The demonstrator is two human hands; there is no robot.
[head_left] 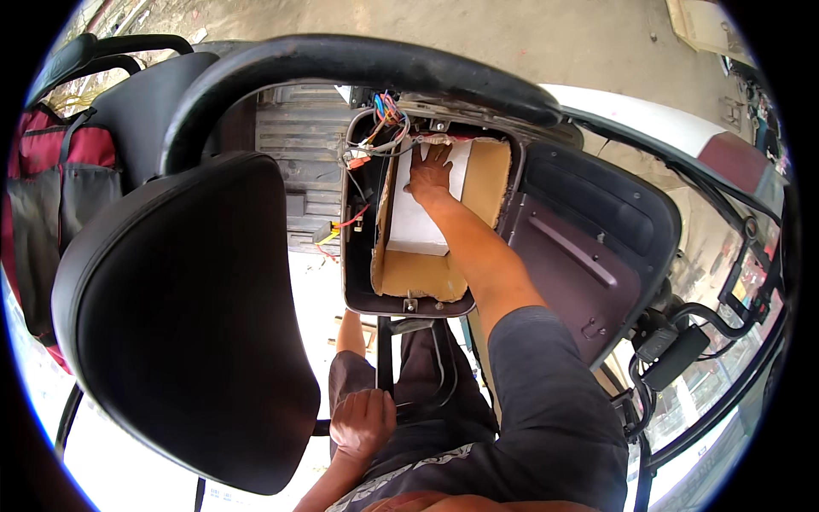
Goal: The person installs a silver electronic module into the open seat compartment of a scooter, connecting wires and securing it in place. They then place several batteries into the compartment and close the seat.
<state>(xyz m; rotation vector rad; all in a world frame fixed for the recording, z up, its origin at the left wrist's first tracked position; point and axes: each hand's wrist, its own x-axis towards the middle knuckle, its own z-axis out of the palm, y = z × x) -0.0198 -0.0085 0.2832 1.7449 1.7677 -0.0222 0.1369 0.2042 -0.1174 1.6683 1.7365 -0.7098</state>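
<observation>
While the person leans over the vehicle, the right hand lies flat with fingers spread on a white panel, gripping nothing. That panel sits inside a brown cardboard liner which fills a dark open compartment at the middle of the view. Just beside the hand, at the compartment's upper left corner, a bundle of coloured wires loops out, and a red and yellow lead hangs down its left wall. A thick black curved bar arches above the compartment. To its right, a dark hinged cover stands open. Lower down, the left hand is curled closed around a thin black frame bar, near the person's knee. A large black padded backrest fills the left side, with a red bag behind it.
</observation>
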